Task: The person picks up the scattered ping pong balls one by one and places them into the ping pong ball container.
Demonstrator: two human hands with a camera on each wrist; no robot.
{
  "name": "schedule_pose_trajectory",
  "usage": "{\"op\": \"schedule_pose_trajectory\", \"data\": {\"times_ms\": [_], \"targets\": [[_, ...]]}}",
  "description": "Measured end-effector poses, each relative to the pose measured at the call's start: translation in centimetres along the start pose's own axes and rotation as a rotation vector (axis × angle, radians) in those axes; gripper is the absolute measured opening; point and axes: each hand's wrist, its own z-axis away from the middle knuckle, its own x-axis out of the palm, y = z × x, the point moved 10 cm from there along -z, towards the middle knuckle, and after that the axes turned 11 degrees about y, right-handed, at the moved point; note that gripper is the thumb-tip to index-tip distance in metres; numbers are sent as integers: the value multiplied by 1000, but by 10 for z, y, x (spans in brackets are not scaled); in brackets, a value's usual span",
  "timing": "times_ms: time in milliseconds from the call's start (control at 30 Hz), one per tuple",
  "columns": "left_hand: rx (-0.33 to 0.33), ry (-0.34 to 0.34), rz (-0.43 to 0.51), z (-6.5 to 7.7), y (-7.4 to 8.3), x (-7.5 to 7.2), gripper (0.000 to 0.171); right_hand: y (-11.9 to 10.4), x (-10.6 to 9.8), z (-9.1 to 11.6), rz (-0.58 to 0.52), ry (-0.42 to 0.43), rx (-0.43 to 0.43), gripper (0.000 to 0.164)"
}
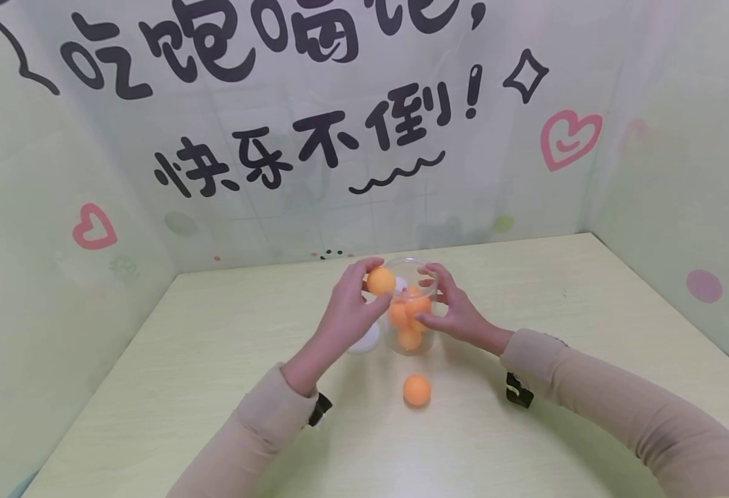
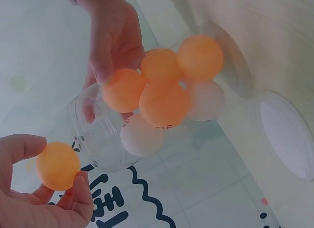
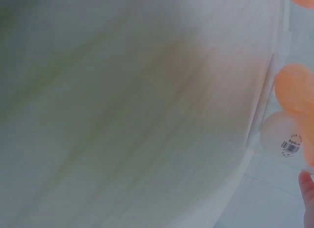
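A clear plastic jar (image 1: 409, 349) stands upright on the table, partly filled with orange and white ping-pong balls (image 2: 165, 104). My right hand (image 1: 464, 318) holds the jar by its right side, fingers and thumb spread around the wall. Between the thumb and fingers of my left hand (image 1: 348, 304) is an orange ping-pong ball (image 1: 381, 281), at the left of the jar's open rim. Another orange ball (image 1: 417, 391) lies on the table in front of the jar. The right wrist view catches only a fingertip (image 3: 306, 181) beside a printed white ball (image 3: 284, 134).
A round white lid (image 1: 364, 340) lies flat on the table just left of the jar, partly behind my left wrist. The pale wooden table (image 1: 215, 360) meets a printed curtain (image 1: 315, 207) at the back, with more curtain along both sides.
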Motion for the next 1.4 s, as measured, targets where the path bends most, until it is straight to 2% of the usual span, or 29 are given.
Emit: {"op": "schedule_pose_trajectory", "data": {"times_ms": [300, 667, 900, 1133, 1200, 1300, 1400], "targets": [[37, -24, -19, -10, 10, 5, 45, -1, 0, 1, -1, 0, -6, 71], [49, -48, -38, -19, 11, 12, 46, 0, 0, 2, -18, -6, 22, 72], [64, -55, -55, -21, 13, 15, 45, -3, -1, 1, -18, -3, -11, 72], [37, -56, -47, -18, 12, 15, 42, -1, -1, 1, -19, -6, -11, 72], [38, -48, -45, -16, 12, 13, 41, 5, 0, 0, -23, -2, -20, 73], [71, -36, -42, -10, 17, 10, 38, 16, 0, -1, -21, 6, -38, 74], [149, -32, -48, 0, 26, 11, 34, 27, -1, -2, -12, 9, -44, 76]]}}
